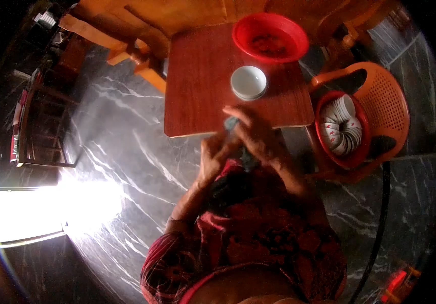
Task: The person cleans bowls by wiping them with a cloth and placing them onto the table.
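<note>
Both hands meet just in front of the table's near edge, around a small grey-green cloth (231, 123). My left hand (212, 158) is closed on the cloth from the left, its fingers partly hidden. From the right, my right hand (254, 136) grips the same cloth, with a finger stretched over its top. A darker part below the hands may be more of the cloth, but it is too dim to tell. White bowls (249, 82), seemingly a short stack, stand upright on the table beyond my fingers, touched by neither hand.
The brown wooden table (197, 76) carries a red basin (243, 45) with something dark inside at its far right. On the orange plastic chair (388, 101) to the right, another red basin (350, 159) holds several white bowls (352, 134). A dark rack (45, 126) stands left.
</note>
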`<act>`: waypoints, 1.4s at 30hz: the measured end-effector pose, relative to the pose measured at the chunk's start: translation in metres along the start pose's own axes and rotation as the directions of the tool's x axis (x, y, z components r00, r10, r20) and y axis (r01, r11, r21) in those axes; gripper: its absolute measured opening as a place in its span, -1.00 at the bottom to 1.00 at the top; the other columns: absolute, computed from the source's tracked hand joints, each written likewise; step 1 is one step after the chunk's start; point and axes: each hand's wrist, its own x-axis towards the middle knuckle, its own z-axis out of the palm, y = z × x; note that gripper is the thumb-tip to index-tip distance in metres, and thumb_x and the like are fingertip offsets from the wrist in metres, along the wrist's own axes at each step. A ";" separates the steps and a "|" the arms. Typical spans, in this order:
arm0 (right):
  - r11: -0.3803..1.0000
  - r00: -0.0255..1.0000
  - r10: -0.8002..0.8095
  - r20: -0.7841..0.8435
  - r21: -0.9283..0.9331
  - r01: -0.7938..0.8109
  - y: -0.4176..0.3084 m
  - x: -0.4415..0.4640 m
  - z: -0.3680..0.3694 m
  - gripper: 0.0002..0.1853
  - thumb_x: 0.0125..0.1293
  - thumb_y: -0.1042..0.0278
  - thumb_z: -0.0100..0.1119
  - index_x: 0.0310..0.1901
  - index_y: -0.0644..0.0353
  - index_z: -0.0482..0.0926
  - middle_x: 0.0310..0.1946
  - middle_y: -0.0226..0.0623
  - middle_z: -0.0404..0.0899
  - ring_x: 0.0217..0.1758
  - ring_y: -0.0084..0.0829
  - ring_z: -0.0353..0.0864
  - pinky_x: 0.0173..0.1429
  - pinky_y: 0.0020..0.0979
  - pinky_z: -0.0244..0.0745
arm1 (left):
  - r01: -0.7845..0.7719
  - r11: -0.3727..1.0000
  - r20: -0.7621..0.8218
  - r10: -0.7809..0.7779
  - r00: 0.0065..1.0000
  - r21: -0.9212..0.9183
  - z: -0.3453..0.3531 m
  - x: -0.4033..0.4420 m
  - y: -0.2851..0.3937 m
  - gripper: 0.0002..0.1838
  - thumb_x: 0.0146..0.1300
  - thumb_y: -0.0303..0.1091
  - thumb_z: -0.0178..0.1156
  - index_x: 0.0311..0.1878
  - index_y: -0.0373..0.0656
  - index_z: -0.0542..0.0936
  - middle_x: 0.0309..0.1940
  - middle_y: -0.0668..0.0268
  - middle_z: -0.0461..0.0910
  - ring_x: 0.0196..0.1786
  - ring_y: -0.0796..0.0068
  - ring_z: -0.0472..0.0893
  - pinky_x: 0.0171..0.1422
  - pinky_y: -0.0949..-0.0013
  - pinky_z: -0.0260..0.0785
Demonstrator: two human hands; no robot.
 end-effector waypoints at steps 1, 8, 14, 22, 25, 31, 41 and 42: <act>1.000 1.000 -0.001 0.000 0.001 0.001 0.007 0.002 -0.007 -0.57 0.29 0.14 -0.07 0.07 0.29 0.40 0.03 -0.04 0.44 0.11 -0.12 0.43 0.22 -0.24 0.29 | -0.045 0.993 0.024 0.043 0.999 0.110 -0.002 -0.001 -0.003 -0.63 0.17 -0.21 0.20 -0.12 -0.35 0.54 -0.37 0.38 0.55 -0.35 0.64 0.48 -0.28 0.55 0.33; -0.280 0.811 0.307 0.498 0.862 -0.423 0.025 -0.007 0.001 -0.41 0.35 -0.21 -0.25 -0.15 0.26 0.47 -0.21 -0.17 0.54 -0.20 -0.34 0.57 -0.08 -0.31 0.56 | 0.033 0.993 0.025 -0.030 0.999 -0.118 0.008 -0.010 0.021 -0.74 0.05 -0.27 0.31 -0.35 -0.31 0.57 -0.50 0.40 0.54 -0.45 0.65 0.46 -0.36 0.56 0.30; -0.116 0.785 0.507 0.357 0.930 -0.348 0.037 -0.013 0.007 -0.52 0.36 -0.16 -0.19 -0.28 0.16 0.45 -0.32 -0.27 0.51 -0.33 -0.44 0.52 -0.26 -0.38 0.48 | -0.046 0.992 -0.108 0.033 0.994 -0.122 0.012 -0.003 0.010 -0.82 0.06 -0.37 0.32 -0.38 -0.26 0.55 -0.50 0.40 0.54 -0.44 0.67 0.45 -0.34 0.54 0.31; 0.930 0.896 0.359 -0.263 0.184 -0.318 -0.023 -0.010 -0.015 -0.59 0.36 0.07 -0.12 -0.02 0.29 0.37 -0.12 -0.06 0.37 -0.13 -0.33 0.45 -0.05 -0.29 0.36 | -0.295 0.863 0.055 0.300 0.952 0.410 0.012 0.002 -0.010 -0.71 0.09 -0.31 0.22 -0.19 -0.33 0.53 -0.44 0.25 0.54 -0.41 0.53 0.45 -0.34 0.43 0.32; 0.859 0.895 0.433 -0.105 0.348 -0.375 -0.034 -0.015 -0.001 -0.48 0.28 0.11 -0.01 0.14 0.32 0.26 0.08 0.08 0.24 0.09 -0.09 0.35 0.17 -0.17 0.25 | -0.139 0.980 -0.081 0.151 0.985 0.143 0.010 0.007 -0.020 -0.68 0.04 -0.38 0.19 -0.14 -0.34 0.50 -0.34 0.18 0.54 -0.36 0.40 0.49 -0.28 0.34 0.35; 0.988 0.990 -0.137 -0.036 -0.072 0.134 -0.028 -0.015 -0.010 -0.36 0.15 0.10 0.17 0.18 0.31 0.26 0.17 0.12 0.20 0.27 0.04 0.19 0.34 -0.01 0.05 | 0.103 0.995 0.012 -0.103 0.995 0.012 -0.003 0.005 -0.008 -0.79 0.11 -0.45 0.14 -0.22 -0.37 0.52 -0.37 0.28 0.55 -0.29 0.53 0.49 -0.25 0.47 0.36; 0.924 0.932 0.289 0.220 0.190 -0.331 0.009 -0.004 -0.016 -0.68 0.22 0.01 0.02 -0.24 0.11 0.53 -0.32 -0.25 0.56 -0.32 -0.30 0.58 -0.28 -0.27 0.52 | 0.061 0.954 0.022 -0.057 0.998 -0.294 0.007 -0.001 0.002 -0.72 0.12 -0.31 0.23 -0.23 -0.36 0.56 -0.31 0.26 0.62 -0.28 0.53 0.57 -0.12 0.47 0.40; 0.946 0.919 0.287 0.270 0.071 -0.316 0.003 0.002 -0.010 -0.70 0.17 0.02 0.05 -0.26 0.08 0.54 -0.33 -0.25 0.57 -0.32 -0.27 0.58 -0.26 -0.25 0.50 | 0.040 0.949 -0.033 -0.053 0.998 -0.314 0.007 0.001 -0.001 -0.73 0.13 -0.31 0.21 -0.23 -0.36 0.55 -0.30 0.24 0.62 -0.28 0.52 0.57 -0.11 0.46 0.41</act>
